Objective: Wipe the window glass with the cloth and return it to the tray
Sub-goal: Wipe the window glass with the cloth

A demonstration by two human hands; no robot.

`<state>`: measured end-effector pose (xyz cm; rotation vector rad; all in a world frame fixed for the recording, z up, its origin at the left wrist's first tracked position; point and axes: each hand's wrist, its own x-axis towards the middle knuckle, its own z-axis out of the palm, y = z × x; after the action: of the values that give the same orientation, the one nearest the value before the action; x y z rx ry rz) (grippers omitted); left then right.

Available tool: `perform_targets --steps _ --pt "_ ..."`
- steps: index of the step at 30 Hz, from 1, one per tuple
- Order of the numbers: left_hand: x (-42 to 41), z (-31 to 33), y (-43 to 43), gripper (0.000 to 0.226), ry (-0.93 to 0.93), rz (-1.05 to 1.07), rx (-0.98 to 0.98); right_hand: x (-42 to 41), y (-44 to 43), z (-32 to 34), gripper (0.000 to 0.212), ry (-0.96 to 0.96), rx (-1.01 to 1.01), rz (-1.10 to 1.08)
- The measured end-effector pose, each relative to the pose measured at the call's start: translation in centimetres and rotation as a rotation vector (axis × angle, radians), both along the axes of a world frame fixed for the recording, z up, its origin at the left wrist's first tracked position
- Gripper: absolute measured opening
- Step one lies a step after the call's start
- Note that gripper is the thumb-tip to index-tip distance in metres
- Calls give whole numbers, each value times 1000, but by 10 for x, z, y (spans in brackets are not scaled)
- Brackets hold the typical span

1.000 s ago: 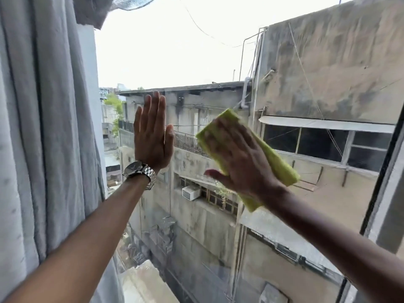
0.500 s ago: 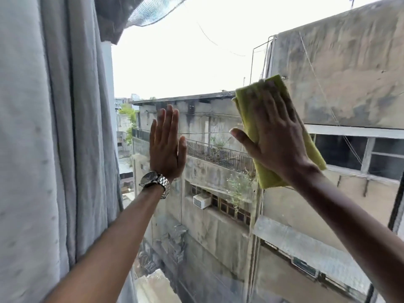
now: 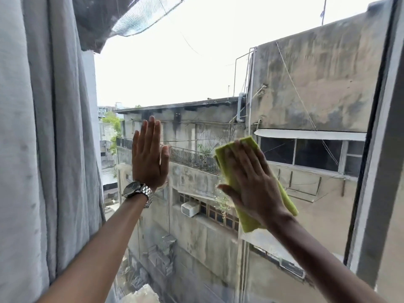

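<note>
The window glass (image 3: 175, 68) fills most of the view, with buildings outside behind it. My right hand (image 3: 251, 182) lies flat on a yellow-green cloth (image 3: 286, 200) and presses it against the pane right of centre. The cloth shows above my fingertips and below my wrist. My left hand (image 3: 148, 156) rests flat on the glass to the left, fingers together and pointing up, holding nothing. A metal watch sits on that wrist. No tray is in view.
A grey curtain (image 3: 43, 138) hangs along the left side, close to my left forearm. The dark window frame (image 3: 376, 160) runs down the right edge. A mesh net (image 3: 131, 18) hangs at the top left.
My right hand has slid the cloth downward on the glass from its higher position half a second ago. My left hand stays flat in the same spot on the pane.
</note>
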<state>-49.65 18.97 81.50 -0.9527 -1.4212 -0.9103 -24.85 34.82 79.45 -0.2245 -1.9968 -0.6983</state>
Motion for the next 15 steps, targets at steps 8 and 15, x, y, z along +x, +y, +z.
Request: perform_targets --steps 8,15 --pt "3 2 0 61 9 10 10 -87 -57 195 88 202 6 -26" --pt "-3 -1 2 61 18 27 13 -54 -25 92 92 5 115 -15"
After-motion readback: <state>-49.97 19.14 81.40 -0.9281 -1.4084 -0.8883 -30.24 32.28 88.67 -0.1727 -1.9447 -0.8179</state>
